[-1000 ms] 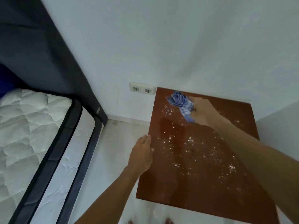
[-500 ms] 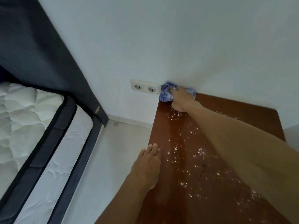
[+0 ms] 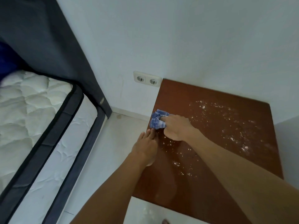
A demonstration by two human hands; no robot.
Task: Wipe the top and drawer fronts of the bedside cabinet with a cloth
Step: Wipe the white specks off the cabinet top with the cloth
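The bedside cabinet's reddish-brown top (image 3: 202, 94) fills the right half of the head view, against the white wall. White crumbs (image 3: 233, 126) are scattered over its middle and right. My right hand (image 3: 176, 126) presses a crumpled blue checked cloth (image 3: 157, 121) onto the top at its left edge. My left hand (image 3: 145, 147) lies flat with fingers together along that same left edge, just below the cloth, holding nothing. The drawer fronts are out of sight.
A double wall socket (image 3: 147, 79) sits just left of the cabinet's back corner. A quilted white mattress (image 3: 27, 113) with dark piping lies at the left under a dark headboard (image 3: 48, 38). Pale floor (image 3: 113, 135) runs between bed and cabinet.
My right hand has dragged the cloth from the back left corner by the socket toward me along the left edge. My left hand stays at that edge.
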